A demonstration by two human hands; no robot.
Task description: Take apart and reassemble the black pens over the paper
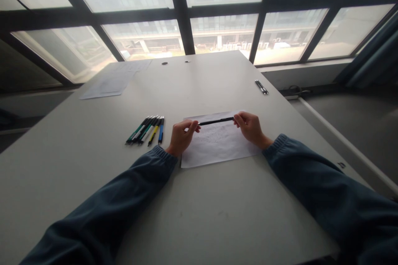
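A black pen (216,121) is held level between my two hands, above a white sheet of paper (214,149) with faint marks on it. My left hand (182,136) pinches the pen's left end between thumb and fingers. The right end is pinched by my right hand (250,127). Just left of my left hand, several pens (145,130) with green, black, yellow and blue barrels lie side by side on the white table (199,198).
Two dark pens (261,87) lie near the table's right edge. More paper sheets (107,80) are at the far left. Two small dark round things sit at the far end, below the windows (224,29). A white rail (336,132) runs beyond the right edge.
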